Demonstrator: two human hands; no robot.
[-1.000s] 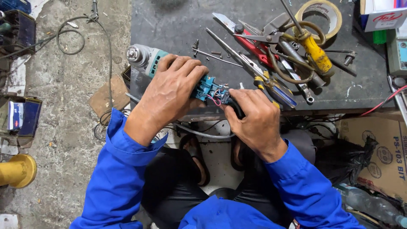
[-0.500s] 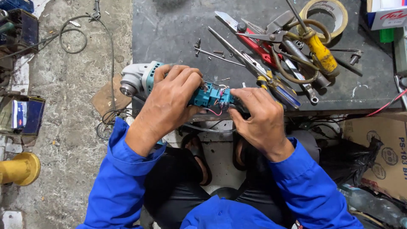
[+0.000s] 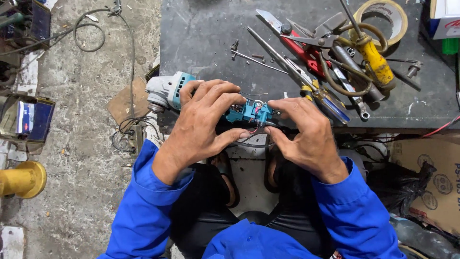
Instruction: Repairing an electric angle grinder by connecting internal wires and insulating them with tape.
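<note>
A teal and grey angle grinder (image 3: 168,91) lies across the near edge of the dark workbench (image 3: 206,33), its grey gear head pointing left. Its rear housing is open, showing teal parts and thin red and black wires (image 3: 250,115). My left hand (image 3: 203,120) is wrapped over the middle of the grinder body. My right hand (image 3: 306,132) pinches the open rear end with fingertips at the wires. Both arms wear blue sleeves.
On the bench's right lie a red-handled cutter (image 3: 306,52), a yellow-handled tool (image 3: 376,62), screwdrivers (image 3: 326,98), loose screws (image 3: 235,48) and a tape roll (image 3: 383,17). A cardboard box (image 3: 431,182) sits at right. Cables (image 3: 91,33) and a yellow cylinder (image 3: 21,180) lie on the concrete floor.
The grinder has shifted slightly and its gear head has turned to point left. My right-hand fingers have moved onto the wires at the open rear end.
</note>
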